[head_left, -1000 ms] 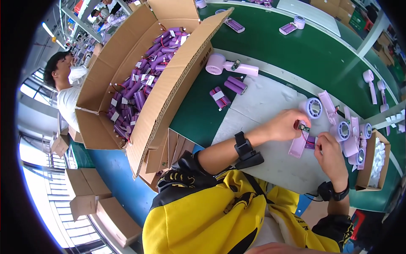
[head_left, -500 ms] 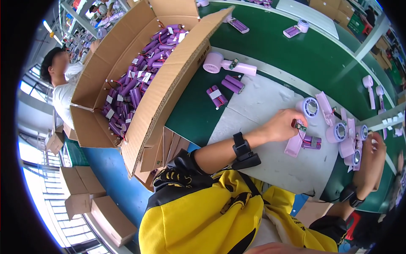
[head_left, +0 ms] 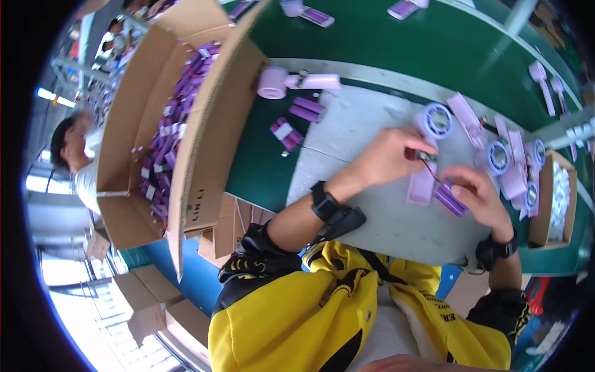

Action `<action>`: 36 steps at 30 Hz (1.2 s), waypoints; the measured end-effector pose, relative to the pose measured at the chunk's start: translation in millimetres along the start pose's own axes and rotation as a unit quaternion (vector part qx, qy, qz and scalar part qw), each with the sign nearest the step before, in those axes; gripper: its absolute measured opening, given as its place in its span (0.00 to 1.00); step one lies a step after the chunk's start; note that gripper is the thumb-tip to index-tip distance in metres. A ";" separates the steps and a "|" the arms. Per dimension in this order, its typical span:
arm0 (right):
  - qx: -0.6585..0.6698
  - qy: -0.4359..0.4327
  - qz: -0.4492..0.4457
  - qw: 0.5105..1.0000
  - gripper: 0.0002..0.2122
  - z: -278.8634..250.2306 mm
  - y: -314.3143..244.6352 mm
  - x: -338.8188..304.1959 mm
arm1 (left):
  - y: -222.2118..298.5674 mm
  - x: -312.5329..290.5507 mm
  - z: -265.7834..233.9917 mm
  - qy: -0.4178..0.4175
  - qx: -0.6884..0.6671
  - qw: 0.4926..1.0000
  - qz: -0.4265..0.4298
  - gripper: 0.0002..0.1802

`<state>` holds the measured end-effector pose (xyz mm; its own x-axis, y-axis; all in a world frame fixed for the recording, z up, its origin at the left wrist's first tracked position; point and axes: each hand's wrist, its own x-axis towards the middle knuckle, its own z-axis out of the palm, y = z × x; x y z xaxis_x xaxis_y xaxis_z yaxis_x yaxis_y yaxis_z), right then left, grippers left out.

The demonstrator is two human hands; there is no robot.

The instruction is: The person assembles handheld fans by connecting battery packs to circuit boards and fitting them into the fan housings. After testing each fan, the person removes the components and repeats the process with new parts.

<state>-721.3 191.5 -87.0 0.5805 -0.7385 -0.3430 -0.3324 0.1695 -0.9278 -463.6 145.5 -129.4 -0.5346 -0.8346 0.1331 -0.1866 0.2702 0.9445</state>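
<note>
A pale purple handheld fan [head_left: 436, 122] lies on the grey mat [head_left: 347, 133], its handle shell [head_left: 422, 186] pointing toward me. My left hand [head_left: 392, 158] is closed, pinching a small green circuit board [head_left: 425, 156] just below the fan's round head. From the board a thin red wire runs to a purple battery pack [head_left: 451, 198], right of the handle. My right hand [head_left: 478, 193] has its fingers closed on that pack. Part of the board is hidden behind my left fingers.
An open carton [head_left: 211, 124] full of purple battery packs stands on the left. Loose packs [head_left: 286, 132] and another fan [head_left: 273, 83] lie near it. Several fans and shells [head_left: 498, 157] crowd the right, beside a small box [head_left: 538, 214] of white pieces. Behind runs a green belt [head_left: 372, 43].
My right hand has come from the fans at the right to the battery pack and taken hold of it. The left hand keeps its pinch on the board. The view has shifted.
</note>
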 end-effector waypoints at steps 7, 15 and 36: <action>0.301 -0.098 -0.057 0.947 0.41 12.3 -5.1 7.9 | 7.8 1.7 -13.7 0.014 0.048 0.997 0.051 0.19; 0.128 -0.033 -0.074 0.988 0.42 17.8 -3.4 11.5 | 16.7 -3.3 -15.0 0.017 0.091 0.995 0.026 0.18; -0.179 0.157 -0.164 0.957 0.35 54.9 1.4 24.0 | 19.2 -1.9 -23.8 -0.028 0.156 0.983 0.087 0.17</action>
<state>-667.1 209.8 -104.7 0.4646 -0.8826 0.0714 -0.4367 -0.2985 -0.8486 -446.5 140.9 -104.4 -0.6242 -0.7368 0.2599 -0.3271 0.5485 0.7696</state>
